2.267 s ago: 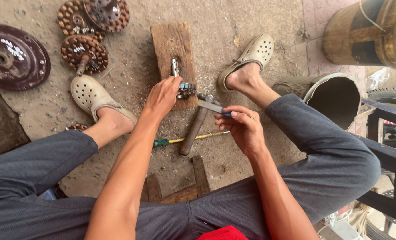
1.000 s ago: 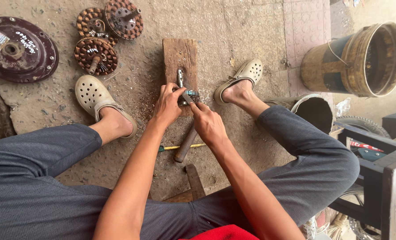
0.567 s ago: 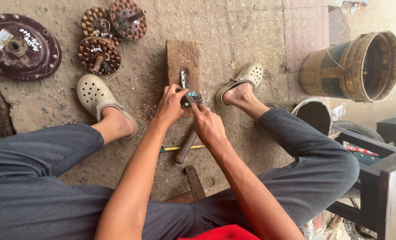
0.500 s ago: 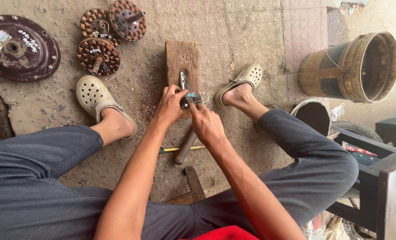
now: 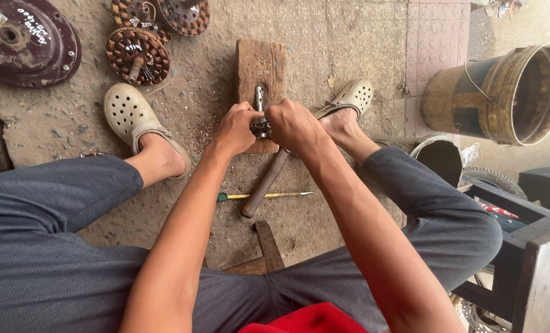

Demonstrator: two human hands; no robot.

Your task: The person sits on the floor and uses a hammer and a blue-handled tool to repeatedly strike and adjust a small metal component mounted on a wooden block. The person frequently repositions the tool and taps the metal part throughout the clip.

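A small metal part [image 5: 261, 126] is gripped by both hands on a wood block [image 5: 261, 68].
The left hand [image 5: 238, 126] and right hand [image 5: 293, 126] are curled shut around it, pressed together; it is best held down flat and steady; fingers should be kept off the shaft end.

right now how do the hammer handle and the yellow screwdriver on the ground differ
The hammer handle is thick, brown wood, running diagonally up toward the hands; the yellow screwdriver is thin, with a green end, and lies almost level. The handle crosses over the screwdriver. The handle's top end is hidden under the right hand, while the screwdriver lies untouched. Both rest on the gritty concrete floor between the person's legs.
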